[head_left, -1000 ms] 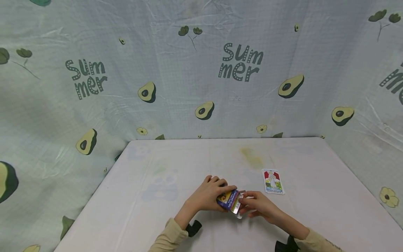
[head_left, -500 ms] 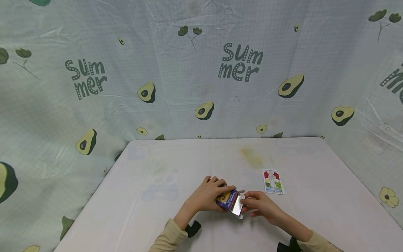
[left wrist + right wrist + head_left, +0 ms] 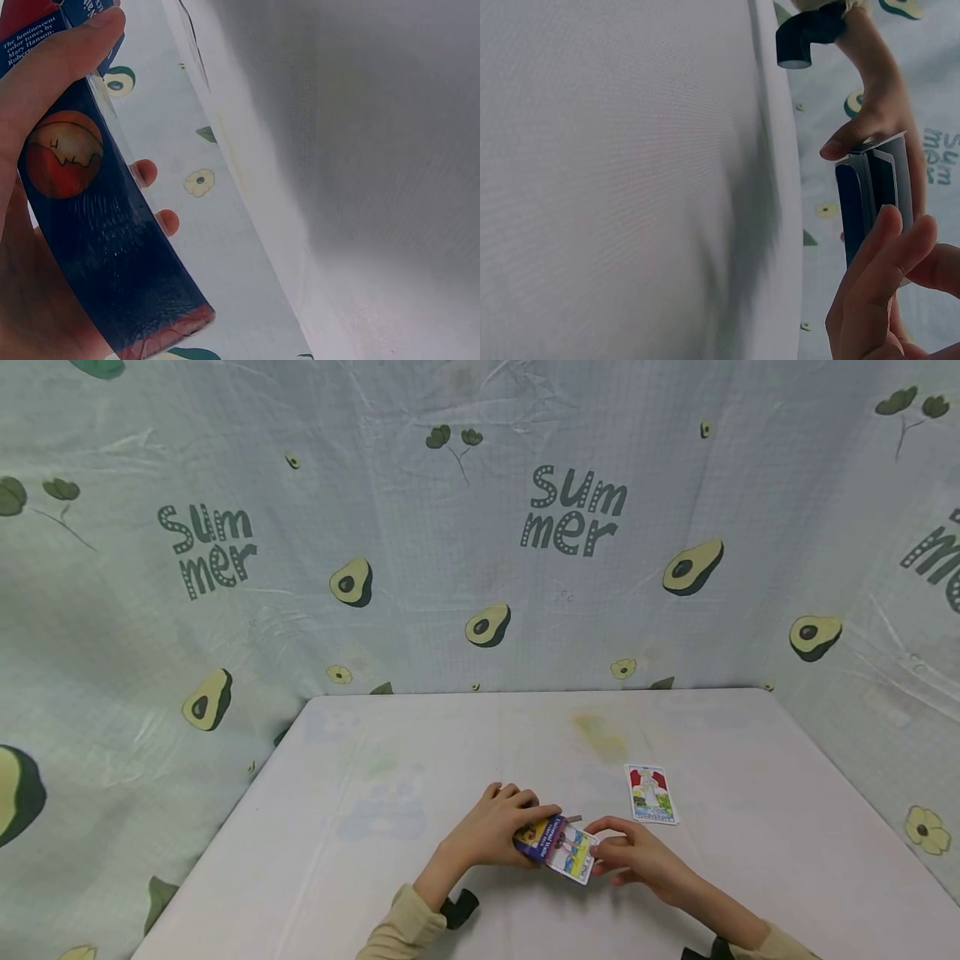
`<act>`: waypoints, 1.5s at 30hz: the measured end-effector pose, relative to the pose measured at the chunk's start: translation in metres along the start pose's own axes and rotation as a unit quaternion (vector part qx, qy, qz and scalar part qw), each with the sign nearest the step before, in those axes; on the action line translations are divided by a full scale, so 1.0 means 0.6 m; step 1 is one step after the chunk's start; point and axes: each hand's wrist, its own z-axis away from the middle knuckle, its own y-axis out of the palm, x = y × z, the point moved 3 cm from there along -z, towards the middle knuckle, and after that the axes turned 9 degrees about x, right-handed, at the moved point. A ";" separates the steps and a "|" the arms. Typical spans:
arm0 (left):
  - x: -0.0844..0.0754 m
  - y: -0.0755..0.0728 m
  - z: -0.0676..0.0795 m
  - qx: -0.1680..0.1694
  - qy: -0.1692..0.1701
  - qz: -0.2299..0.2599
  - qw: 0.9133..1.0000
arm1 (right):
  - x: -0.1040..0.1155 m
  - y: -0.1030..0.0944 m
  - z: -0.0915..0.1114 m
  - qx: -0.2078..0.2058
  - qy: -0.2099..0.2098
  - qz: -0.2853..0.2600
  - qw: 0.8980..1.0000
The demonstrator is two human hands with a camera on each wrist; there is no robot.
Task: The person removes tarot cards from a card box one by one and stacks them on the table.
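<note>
In the head view, my left hand [image 3: 491,831] grips a blue and yellow tarot card box [image 3: 534,837] just over the table, its end turned to the right. Illustrated tarot cards [image 3: 574,855] stick partway out of that end. My right hand [image 3: 637,857] pinches their outer edge between thumb and fingers. Up close in the left wrist view, the box's dark blue side [image 3: 120,240] bears a face in an orange circle, and the left thumb lies across it. The right wrist view shows the right fingers [image 3: 877,300] at the box's end.
A few tarot cards lie stacked face up on the white table [image 3: 420,727], the top card [image 3: 651,793] showing a figure on red, beyond my right hand. An avocado-print cloth [image 3: 420,543] hangs behind and at both sides.
The cards have slid farther out of the box, showing a printed face. My right hand has moved right and slightly toward me; the left hand and box have hardly moved.
</note>
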 end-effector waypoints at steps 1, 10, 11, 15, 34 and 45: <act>0.000 0.000 0.000 0.002 0.000 -0.001 1.000 | 0.000 -0.001 0.002 0.000 0.000 0.001 1.000; 0.004 -0.002 0.004 0.000 -0.004 0.003 1.000 | -0.005 -0.012 0.011 -0.008 0.003 0.005 1.000; 0.004 -0.002 0.004 -0.001 -0.004 0.003 1.000 | -0.005 -0.013 0.012 -0.008 0.003 0.003 1.000; 0.004 -0.002 0.005 -0.001 -0.003 0.004 1.000 | -0.005 -0.014 0.014 -0.005 -0.001 0.001 1.000; 0.008 -0.001 0.012 0.007 -0.010 -0.001 1.000 | -0.010 -0.033 0.029 0.004 -0.001 0.019 1.000; 0.011 -0.002 0.013 0.004 -0.013 0.004 1.000 | -0.020 -0.062 0.044 0.005 0.000 0.047 0.999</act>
